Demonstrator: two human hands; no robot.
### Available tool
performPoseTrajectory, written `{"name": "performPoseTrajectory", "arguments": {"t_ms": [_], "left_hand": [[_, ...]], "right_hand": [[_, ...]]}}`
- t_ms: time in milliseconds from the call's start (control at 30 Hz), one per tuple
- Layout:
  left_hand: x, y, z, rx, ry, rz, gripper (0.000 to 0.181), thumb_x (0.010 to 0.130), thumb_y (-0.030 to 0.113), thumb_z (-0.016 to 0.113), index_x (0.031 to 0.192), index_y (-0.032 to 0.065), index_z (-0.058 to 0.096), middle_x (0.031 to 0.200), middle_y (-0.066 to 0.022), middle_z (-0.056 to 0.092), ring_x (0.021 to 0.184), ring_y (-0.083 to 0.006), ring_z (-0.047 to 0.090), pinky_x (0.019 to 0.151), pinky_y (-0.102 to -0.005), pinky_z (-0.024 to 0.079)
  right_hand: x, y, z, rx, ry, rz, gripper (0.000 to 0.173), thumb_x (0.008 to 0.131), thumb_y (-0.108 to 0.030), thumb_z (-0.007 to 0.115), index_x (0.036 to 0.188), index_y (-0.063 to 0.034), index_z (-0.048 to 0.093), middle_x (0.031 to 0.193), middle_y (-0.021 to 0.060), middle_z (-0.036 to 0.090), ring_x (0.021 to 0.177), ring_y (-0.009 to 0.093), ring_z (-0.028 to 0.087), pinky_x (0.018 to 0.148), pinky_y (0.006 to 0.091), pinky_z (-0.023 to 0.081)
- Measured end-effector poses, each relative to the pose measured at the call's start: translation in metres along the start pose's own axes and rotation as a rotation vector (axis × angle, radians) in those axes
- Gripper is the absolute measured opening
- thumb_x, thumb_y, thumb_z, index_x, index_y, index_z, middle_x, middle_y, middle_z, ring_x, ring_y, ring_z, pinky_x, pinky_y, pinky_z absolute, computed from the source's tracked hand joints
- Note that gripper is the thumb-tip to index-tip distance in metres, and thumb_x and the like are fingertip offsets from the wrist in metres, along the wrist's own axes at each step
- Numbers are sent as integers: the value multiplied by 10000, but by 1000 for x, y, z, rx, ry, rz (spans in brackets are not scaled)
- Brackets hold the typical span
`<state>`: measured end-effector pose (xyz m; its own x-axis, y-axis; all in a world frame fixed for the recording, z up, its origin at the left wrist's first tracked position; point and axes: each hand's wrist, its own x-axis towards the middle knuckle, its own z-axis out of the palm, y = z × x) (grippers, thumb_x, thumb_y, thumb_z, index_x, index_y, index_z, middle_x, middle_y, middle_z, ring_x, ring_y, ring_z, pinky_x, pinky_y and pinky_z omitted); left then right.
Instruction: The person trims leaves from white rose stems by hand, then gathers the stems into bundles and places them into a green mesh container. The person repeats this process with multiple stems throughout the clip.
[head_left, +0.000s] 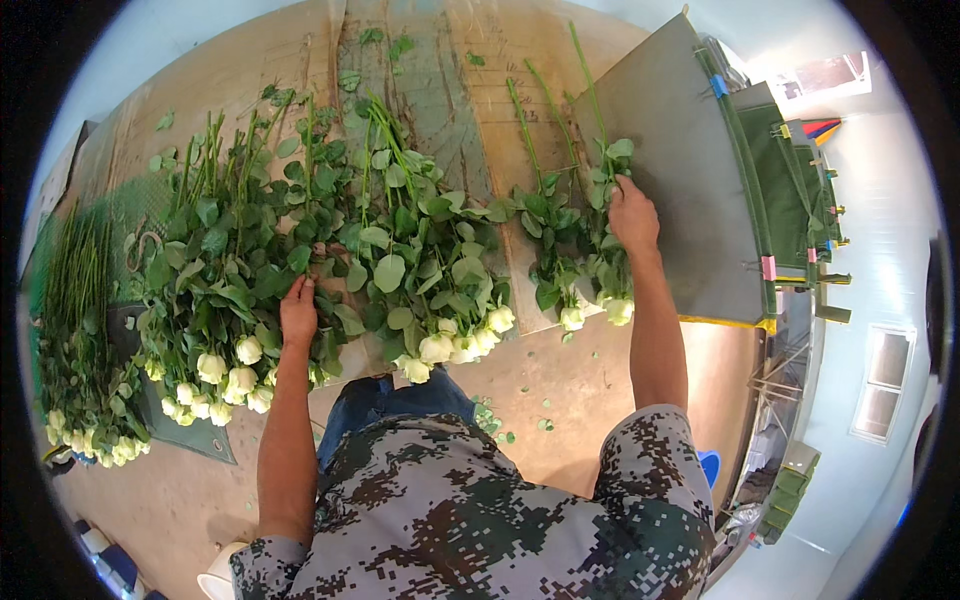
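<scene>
My right hand (634, 215) grips the leafy stem of a white rose (619, 310), whose bloom hangs past the table's near edge and whose cut end points away from me. Just left of it lies another white rose (572, 318) with bare stem ends behind it. My left hand (298, 313) pinches a rose stem at the right side of a leafy heap of white roses (241, 380); leaves hide most of that stem. Between my hands rests a smaller bunch of white roses (436, 348), blooms toward me.
A large bundle of white roses (82, 300) lies far left on green netting (142, 206). The wooden table (517, 45) bears line marks and loose leaves. An upright grey panel (675, 180) with clipped green cloth (772, 165) stands at right. A white bucket (218, 571) is at lower left.
</scene>
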<state>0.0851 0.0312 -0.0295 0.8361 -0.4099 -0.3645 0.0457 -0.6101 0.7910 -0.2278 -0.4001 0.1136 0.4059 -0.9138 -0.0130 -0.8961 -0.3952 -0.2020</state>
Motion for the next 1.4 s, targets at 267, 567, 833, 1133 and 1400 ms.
{"name": "performPoseTrajectory", "arguments": {"t_ms": [267, 567, 833, 1133, 1400], "left_hand": [[3, -7, -3, 139, 45, 75, 436, 936, 292, 513, 1224, -31, 567, 1155, -227, 621, 1078, -340, 588, 948, -343, 416], [-21, 27, 6, -52, -76, -40, 387, 951, 247, 531, 1244, -4, 564, 1141, -137, 619, 931, -237, 611, 741, -323, 508], [-25, 31, 19, 291, -104, -115, 336, 827, 283, 656, 1028, 15, 642, 937, -226, 665, 921, -398, 628, 771, -455, 502], [-34, 30, 17, 298, -51, 11, 320, 797, 199, 637, 1063, 22, 656, 1002, -205, 665, 944, -381, 626, 805, -444, 510], [-30, 30, 22, 296, -46, 28, 238, 794, 189, 614, 961, 29, 668, 927, -225, 655, 856, -407, 622, 769, -471, 511]], "right_hand": [[10, 28, 88, -231, -214, 191, 459, 923, -215, 501, 1380, -222, 456, 1105, 179, 634, 970, 390, 619, 785, 503, 513], [-30, -12, 38, 71, 323, -154, 413, 921, -204, 557, 1296, -44, 490, 1200, 211, 555, 1040, 382, 567, 860, 439, 487], [-123, -92, 45, 722, 103, -242, 370, 902, -68, 564, 1260, 8, 508, 1086, 130, 612, 883, 194, 612, 770, 327, 504], [-190, -163, 69, 1083, -287, -253, 314, 941, -27, 501, 1248, 31, 486, 1059, 108, 592, 895, 142, 612, 816, 265, 500], [-209, -188, 83, 1066, -378, -341, 299, 960, -78, 498, 1237, 34, 493, 1042, 118, 605, 884, 153, 618, 791, 283, 518]]}}
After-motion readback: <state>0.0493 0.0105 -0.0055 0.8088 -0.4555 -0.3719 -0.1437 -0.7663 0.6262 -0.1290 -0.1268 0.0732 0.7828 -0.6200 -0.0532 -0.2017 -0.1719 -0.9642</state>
